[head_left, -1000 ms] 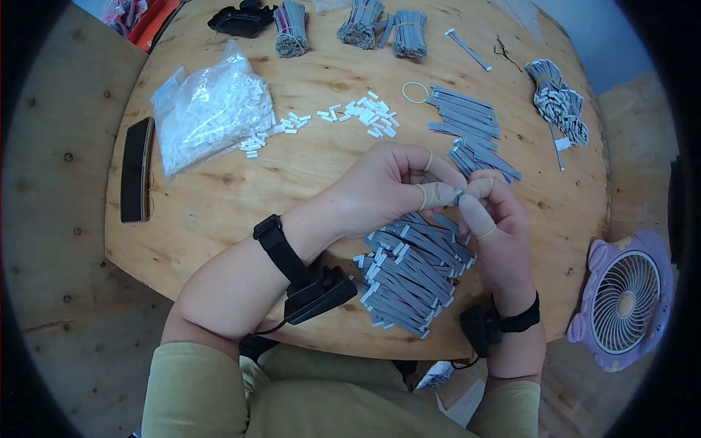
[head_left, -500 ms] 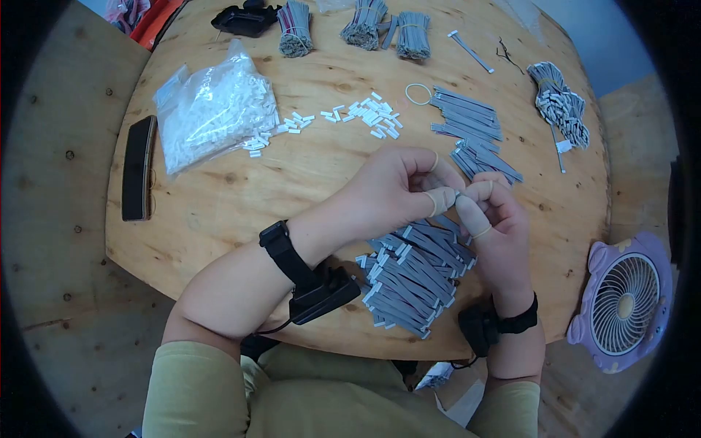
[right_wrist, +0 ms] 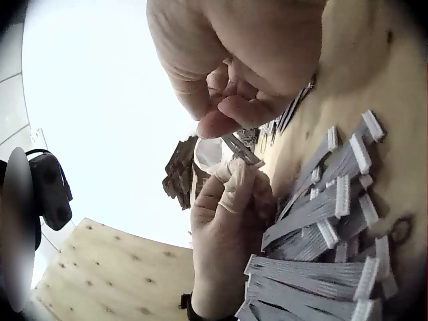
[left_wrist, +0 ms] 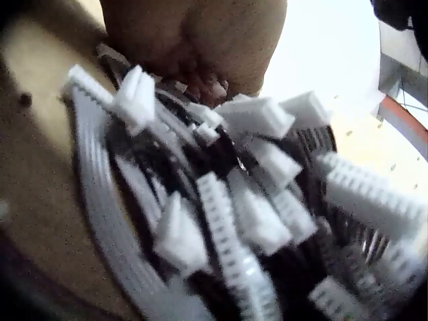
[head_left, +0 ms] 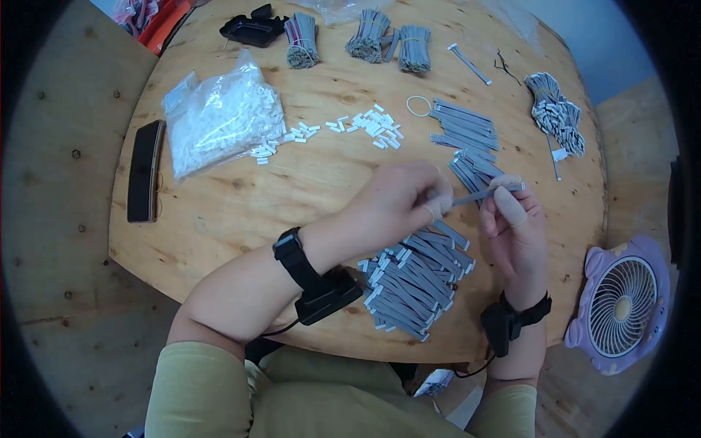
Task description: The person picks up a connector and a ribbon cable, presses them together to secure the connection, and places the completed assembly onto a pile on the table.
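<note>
A short grey ribbon cable [head_left: 476, 196] spans the two hands in the head view. The right hand [head_left: 520, 226] pinches it between thumb and forefinger, near an end that sticks out past the fingertips. At its other end the left hand [head_left: 398, 201] pinches it, that end hidden by the fingers. Finger covers show on both hands. Below them lies a pile of grey ribbon cables with white connectors [head_left: 412, 281], close up in the left wrist view [left_wrist: 251, 214] and at the lower right of the right wrist view [right_wrist: 314, 277]. Loose cables [head_left: 467, 128] lie above the hands.
A clear bag of white connectors [head_left: 223, 120] and a phone [head_left: 144, 171] lie at the left, loose connectors [head_left: 378, 125] in the middle. Tied cable bundles [head_left: 415, 50] and a black tray [head_left: 252, 29] stand at the back. Another bundle [head_left: 556, 113] and a purple fan [head_left: 622, 306] are at the right.
The hands, close together before, have moved apart, the right one to the right. The cable now shows stretched between them. The head view has shifted slightly.
</note>
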`<state>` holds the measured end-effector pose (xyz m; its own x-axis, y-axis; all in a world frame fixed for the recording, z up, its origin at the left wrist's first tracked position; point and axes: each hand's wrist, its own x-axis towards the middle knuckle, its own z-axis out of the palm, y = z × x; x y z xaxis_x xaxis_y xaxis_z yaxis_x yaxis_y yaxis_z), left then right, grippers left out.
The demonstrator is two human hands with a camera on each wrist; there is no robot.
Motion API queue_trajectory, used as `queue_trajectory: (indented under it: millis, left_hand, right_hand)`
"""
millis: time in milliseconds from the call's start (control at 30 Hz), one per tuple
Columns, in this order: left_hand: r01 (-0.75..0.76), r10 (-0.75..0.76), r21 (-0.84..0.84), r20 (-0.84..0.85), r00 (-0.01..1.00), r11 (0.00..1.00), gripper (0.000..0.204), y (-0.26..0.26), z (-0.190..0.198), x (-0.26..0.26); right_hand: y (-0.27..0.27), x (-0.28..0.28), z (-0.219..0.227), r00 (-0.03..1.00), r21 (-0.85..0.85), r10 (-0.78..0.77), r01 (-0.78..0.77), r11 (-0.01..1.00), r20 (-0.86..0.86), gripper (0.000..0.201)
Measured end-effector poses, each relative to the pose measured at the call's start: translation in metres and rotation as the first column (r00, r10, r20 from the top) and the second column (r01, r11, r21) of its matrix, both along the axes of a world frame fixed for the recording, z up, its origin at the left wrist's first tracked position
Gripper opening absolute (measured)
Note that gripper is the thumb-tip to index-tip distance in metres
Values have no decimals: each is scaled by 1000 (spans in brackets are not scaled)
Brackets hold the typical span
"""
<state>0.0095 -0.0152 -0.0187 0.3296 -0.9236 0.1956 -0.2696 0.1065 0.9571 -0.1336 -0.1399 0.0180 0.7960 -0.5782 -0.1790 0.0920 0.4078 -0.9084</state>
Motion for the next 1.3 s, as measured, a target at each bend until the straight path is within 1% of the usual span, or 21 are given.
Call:
queue_trajectory:
  millis: [33, 133, 167, 200, 233, 267, 333, 367, 467, 567, 667, 767, 867, 967, 1067, 1133, 1167, 1267, 1300]
  left_hand:
    - [13, -11, -12, 117, 993, 1000, 10, 0, 0, 0]
    - [41, -33, -64, 117, 993, 997, 9, 0, 0, 2]
    - [-92, 100, -54, 185, 978, 994, 10, 0, 0, 4]
    - [-223, 230, -53, 251, 940, 973, 11, 0, -1, 6]
    - [-349, 350, -61, 316, 882, 935, 12, 0, -2, 10]
    - [-431, 433, -100, 401, 807, 897, 14, 0, -4, 16]
    - [-565, 571, -201, 544, 615, 800, 19, 1, -3, 30]
    - [-583, 545, -138, 571, 614, 801, 26, 4, 0, 29]
    - [-629, 502, -31, 634, 588, 777, 27, 7, 2, 27]
    - [-608, 469, -20, 656, 591, 794, 26, 8, -2, 28]
    - [-609, 482, -14, 626, 613, 793, 21, 7, -3, 30]
    - [-580, 458, 33, 578, 676, 814, 16, 8, -1, 33]
    - [-586, 469, -31, 636, 613, 809, 12, 7, -4, 36]
    - [-581, 468, -87, 693, 548, 809, 12, 7, -4, 35]
    - [-564, 548, -205, 633, 547, 800, 14, 2, -5, 35]
    - [-524, 494, -69, 458, 739, 849, 13, 2, 0, 30]
    - [-491, 461, -5, 353, 814, 871, 13, 2, 3, 28]
    - [-371, 371, -26, 140, 918, 928, 7, 4, 7, 23]
    - [-292, 293, -10, 43, 955, 956, 6, 3, 3, 22]
  right_hand:
    - [1, 0, -1, 1000, -6, 12, -12, 1000, 12, 7]
    - [0, 1, -9, 997, -56, 15, -11, 998, 72, 6]
    - [-1, 1, -11, 995, -78, 11, -3, 997, 95, 6]
    - [-2, 1, -10, 995, -47, -4, 9, 999, 100, 6]
    - [-3, 2, -10, 994, -16, -20, 21, 1000, 104, 6]
    - [-4, 2, -9, 993, 15, -37, 36, 999, 108, 6]
    - [-5, 2, -9, 995, 48, -39, 35, 998, 94, 6]
    - [-5, 2, -8, 995, 64, -39, 34, 997, 88, 6]
    - [-5, 3, -10, 992, 22, -40, 38, 999, 122, 7]
    - [-5, 3, -9, 991, 7, -38, 38, 999, 126, 6]
    - [-2, 4, -8, 993, 1, -31, 31, 1000, 114, 6]
    - [-1, 2, -8, 998, -16, 35, -35, 999, 50, 6]
    - [-1, 2, -8, 996, -25, 57, -59, 998, -62, 6]
    - [-1, 2, -6, 990, -42, 85, -91, 995, -115, 6]
    - [-1, 2, -8, 983, -66, 102, -113, 991, -154, 7]
    - [0, 2, -6, 977, -85, 110, -127, 988, -183, 7]
    - [0, 2, -6, 973, -94, 114, -135, 986, -198, 7]
    - [0, 0, -10, 971, -129, 123, -151, 980, -204, 6]
    - [0, 0, -10, 972, -127, 118, -145, 981, -201, 7]
